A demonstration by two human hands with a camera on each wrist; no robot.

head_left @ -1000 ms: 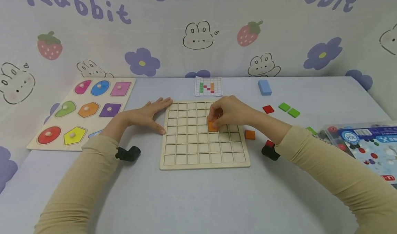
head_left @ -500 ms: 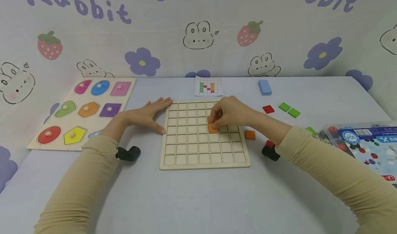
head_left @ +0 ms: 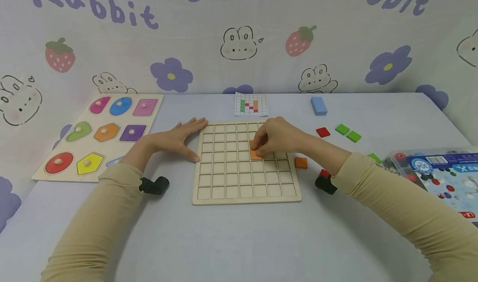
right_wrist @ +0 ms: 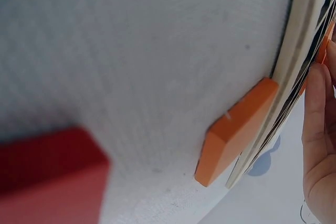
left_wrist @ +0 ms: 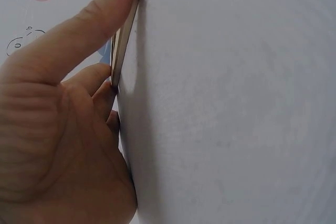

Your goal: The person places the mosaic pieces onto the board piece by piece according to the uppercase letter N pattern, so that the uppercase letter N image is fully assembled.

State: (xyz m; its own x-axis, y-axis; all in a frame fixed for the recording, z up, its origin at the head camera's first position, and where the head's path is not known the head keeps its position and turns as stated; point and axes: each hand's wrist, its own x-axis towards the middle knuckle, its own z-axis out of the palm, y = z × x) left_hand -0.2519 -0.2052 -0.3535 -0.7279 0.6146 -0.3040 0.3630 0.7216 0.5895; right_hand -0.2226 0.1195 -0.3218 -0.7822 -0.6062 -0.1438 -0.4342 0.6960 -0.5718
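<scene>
A square wooden grid board [head_left: 224, 178] lies flat on the table in the head view. My right hand [head_left: 279, 136] is over its upper right part, thumb and fingers bent at an orange square tile [head_left: 256, 155] in one of the cells. A second orange tile [head_left: 252, 143] shows just behind it, partly covered by the fingers. In the right wrist view the fingertips [right_wrist: 316, 74] meet orange at the board's far side. My left hand [head_left: 173, 138] lies spread at the board's left edge, its thumb [left_wrist: 100, 22] against the side in the left wrist view.
Right of the board are a loose orange tile [head_left: 301, 162], a red tile [head_left: 323, 131], green tiles [head_left: 354, 136] and a blue block [head_left: 319, 106]. A pattern card [head_left: 251, 104] lies behind it. A shape puzzle [head_left: 125, 148] sits left, a plastic box [head_left: 444, 178] right.
The orange tile under my right thumb has shifted slightly nearer and sits flatter in its cell. The right hand has moved only a little; my left hand stays put.
</scene>
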